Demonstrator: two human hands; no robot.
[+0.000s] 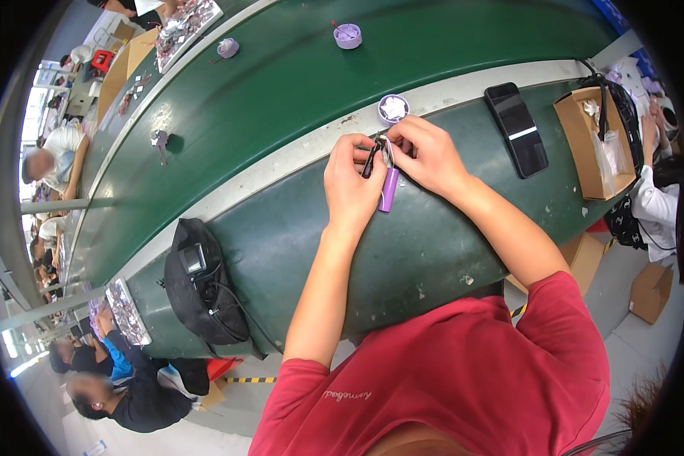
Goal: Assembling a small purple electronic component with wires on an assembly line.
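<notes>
Red sleeve (463,365), purple tube (389,190) pinched between left hand (351,186), right hand (427,156)

Green work table (433,251) with pale strip (281,156) along its far edge, beyond it a green conveyor belt (296,83). On table: black phone (517,129) at 2 o'clock, open cardboard box (585,144) further right, black cap (201,281) at 8 o'clock, small lilac cup (393,109) at 12. On belt: lilac cup (347,36) at 12 o'clock, another (227,48) at 11.
</notes>
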